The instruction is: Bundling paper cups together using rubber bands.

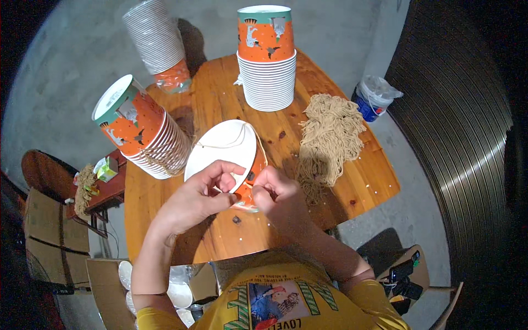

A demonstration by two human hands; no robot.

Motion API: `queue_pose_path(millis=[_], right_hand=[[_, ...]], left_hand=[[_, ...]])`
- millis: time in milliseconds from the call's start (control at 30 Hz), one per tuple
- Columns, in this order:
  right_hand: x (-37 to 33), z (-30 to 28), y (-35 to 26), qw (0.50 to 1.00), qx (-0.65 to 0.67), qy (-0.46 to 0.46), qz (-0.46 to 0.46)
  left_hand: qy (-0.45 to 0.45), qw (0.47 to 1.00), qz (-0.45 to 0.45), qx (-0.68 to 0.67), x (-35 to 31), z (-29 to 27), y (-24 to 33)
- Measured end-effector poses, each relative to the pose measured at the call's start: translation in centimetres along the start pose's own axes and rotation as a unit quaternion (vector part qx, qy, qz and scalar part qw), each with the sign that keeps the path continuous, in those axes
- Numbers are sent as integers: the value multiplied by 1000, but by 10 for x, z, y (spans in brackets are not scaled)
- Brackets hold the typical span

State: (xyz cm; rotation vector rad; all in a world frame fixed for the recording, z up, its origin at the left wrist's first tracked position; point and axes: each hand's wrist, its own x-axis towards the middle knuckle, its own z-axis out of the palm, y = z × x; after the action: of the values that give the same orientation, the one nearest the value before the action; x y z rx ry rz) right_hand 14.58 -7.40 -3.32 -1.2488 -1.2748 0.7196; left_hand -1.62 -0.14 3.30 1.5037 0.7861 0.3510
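An orange paper bucket [256, 165] with a white inside lies tipped on the table in front of me, its mouth facing left. A thin beige cord [260, 144] loops over its rim and runs down its side. At the near end of the bucket, my left hand [206, 190] has its thumb and forefinger apart, the other fingers curled, close to the rim. Beside it my right hand [278, 192] is closed in a pinch on the cord at the bucket's side. The fingertips partly hide the cord there.
Nested buckets [268, 82] stand upside down at the back, with a second stack [143, 132] leaning at left. A wrapped stack [154, 38] is behind. Beige cords [330, 140] lie heaped at right on the wooden table [187, 242]. A blue-and-white pail [375, 99] sits beyond the edge.
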Motion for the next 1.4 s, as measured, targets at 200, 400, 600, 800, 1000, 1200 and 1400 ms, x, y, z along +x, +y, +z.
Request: queue_pose_path(millis=[200,400,600,800,1000,1200,1400], right_hand=[[-1,-1,4,1000,16,-8,12],[-2,0,7,1000,24,4,18],[-4,-4,7,1000,-4,17,25],[-7,-7,9,1000,6,12,27],[-9,-11,18,999,12,8,32],[-14,-20,22,997,27,-43,57],[-11,-36,41,993,-49,72,-74]], left_hand=[[-9,1000,15,11,0,5,-1],[-4,999,9,36,-1,8,-4],[-8,999,13,40,4,14,-3],[-19,999,9,47,15,20,-18],[22,989,93,111,23,32,-25],[13,976,124,177,26,32,-25],[9,994,76,79,37,28,-33]])
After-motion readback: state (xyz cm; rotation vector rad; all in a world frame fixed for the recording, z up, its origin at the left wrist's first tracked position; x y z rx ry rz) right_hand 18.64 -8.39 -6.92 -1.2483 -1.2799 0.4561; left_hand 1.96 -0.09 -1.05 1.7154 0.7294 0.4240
